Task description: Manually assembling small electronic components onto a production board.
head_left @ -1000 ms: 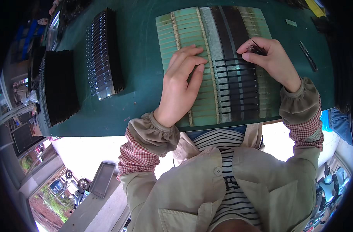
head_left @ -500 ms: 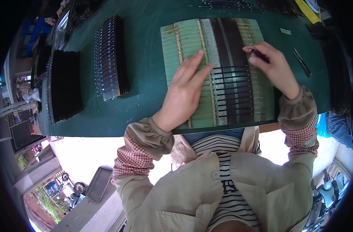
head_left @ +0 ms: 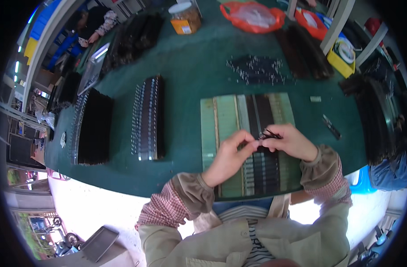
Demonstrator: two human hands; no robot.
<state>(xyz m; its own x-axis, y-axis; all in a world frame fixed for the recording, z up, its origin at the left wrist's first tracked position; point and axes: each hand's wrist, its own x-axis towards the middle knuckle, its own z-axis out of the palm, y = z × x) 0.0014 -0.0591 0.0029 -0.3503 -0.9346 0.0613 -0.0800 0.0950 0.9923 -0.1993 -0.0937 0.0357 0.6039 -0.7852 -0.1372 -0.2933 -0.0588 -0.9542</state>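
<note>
Over the green grooved board (head_left: 208, 118), my two hands meet at the fingertips. My right hand (head_left: 290, 140) is closed around a few thin black cords (head_left: 271, 133), whose loose ends stick up above the fingers. Thumb and index finger of my left hand (head_left: 232, 155) are pinched right beside the right fingertips; what lies in that pinch is too small to make out. Beneath the hands, a dark band (head_left: 254, 107) runs along the board, and several black cords (head_left: 261, 171) lie across its near part in the grooves.
A loose pile of black cords with pale tips (head_left: 257, 70) lies beyond the board. To the left stand a black stack with shiny tips (head_left: 150, 118) and a larger one (head_left: 94, 129). A small cutting tool (head_left: 331, 127) is at right. Farther back are a jar (head_left: 184, 18) and red bag (head_left: 252, 17).
My left hand has lifted off the board and closed into a pinch. My right hand has moved left to meet it, still holding the cords. The view now takes in more of the far table.
</note>
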